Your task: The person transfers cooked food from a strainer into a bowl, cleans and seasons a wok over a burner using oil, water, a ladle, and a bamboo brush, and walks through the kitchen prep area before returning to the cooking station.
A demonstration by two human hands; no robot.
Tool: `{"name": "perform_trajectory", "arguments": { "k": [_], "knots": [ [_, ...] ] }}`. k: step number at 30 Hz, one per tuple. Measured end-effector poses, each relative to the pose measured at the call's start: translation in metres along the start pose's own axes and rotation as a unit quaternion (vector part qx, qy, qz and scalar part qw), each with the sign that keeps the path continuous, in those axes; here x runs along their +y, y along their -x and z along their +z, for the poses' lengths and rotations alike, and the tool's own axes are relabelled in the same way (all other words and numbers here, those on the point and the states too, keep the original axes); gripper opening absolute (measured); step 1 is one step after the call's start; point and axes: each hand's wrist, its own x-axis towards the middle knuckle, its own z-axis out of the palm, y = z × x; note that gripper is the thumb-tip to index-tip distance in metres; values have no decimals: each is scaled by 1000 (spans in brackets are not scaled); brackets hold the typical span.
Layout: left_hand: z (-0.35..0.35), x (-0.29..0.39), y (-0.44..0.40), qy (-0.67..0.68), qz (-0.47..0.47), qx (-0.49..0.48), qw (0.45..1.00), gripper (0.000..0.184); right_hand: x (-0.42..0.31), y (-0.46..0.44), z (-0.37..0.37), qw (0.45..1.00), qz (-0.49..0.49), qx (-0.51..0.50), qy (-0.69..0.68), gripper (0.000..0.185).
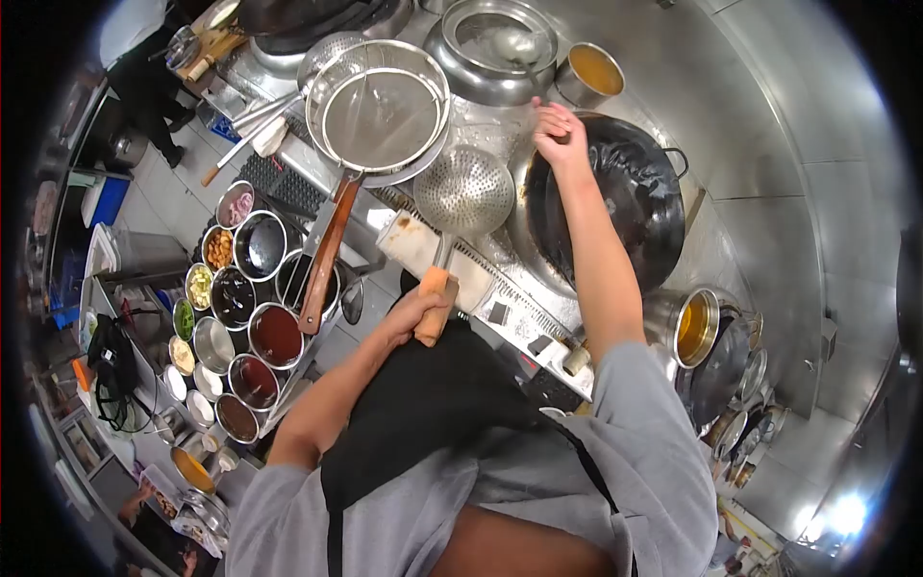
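Observation:
My left hand (415,313) is closed round the wooden handle of a perforated skimmer (465,192). The skimmer's round metal head lies over the steel stove top, left of a dark wok (625,216). Above the wok's upper left edge, my right hand (561,135) is closed round the thin handle of a ladle (519,46). The ladle's bowl rests in a round steel pot (452,72) at the back. Most of the handle inside my fist is hidden. Inside the wok, the dark surface looks glossy.
A wire strainer (380,120) with a wooden handle sits left of the skimmer. Orange liquid fills a steel container (594,73) behind the wok; another pot (694,329) stands to its right. Several sauce and ingredient containers (276,335) line the left. A person (149,101) stands at upper left.

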Motion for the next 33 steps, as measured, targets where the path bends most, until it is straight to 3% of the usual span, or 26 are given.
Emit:
{"name": "perform_trajectory", "arguments": {
  "k": [2,7,11,16,18,20,21,23,25,27,30,33],
  "knots": [
    [-1,12,-2,-52,17,-5,998,46,27,46,25,998,-19,-55,-23,17],
    [3,35,3,-47,-1,-13,999,43,80,184,70,996,-60,-43,-56,18],
    [3,41,2,-40,-9,-15,999,44,116,272,85,986,-143,73,41,23],
    [10,52,8,-57,-22,1,998,46,127,333,89,942,-158,266,131,27],
    [1,40,-1,-48,-15,-6,999,44,128,337,84,866,-177,404,235,22],
    [-4,32,-7,-47,2,-12,999,42,139,327,80,695,-163,503,487,25],
    [-4,34,-7,-46,17,-13,999,41,144,317,76,602,-162,524,580,27],
    [-2,36,-3,-16,11,-12,1000,40,142,293,71,522,-180,479,682,26],
    [-2,37,-1,-10,9,-19,1000,40,130,256,70,543,-226,422,690,23],
    [-6,32,-4,-15,23,-30,999,46,115,201,78,614,-218,389,651,20],
    [-3,26,-2,-16,36,-29,999,46,76,105,69,673,-185,321,640,18],
    [-3,28,2,-34,25,-28,999,46,40,4,30,623,-176,325,689,12]
  ]
}}
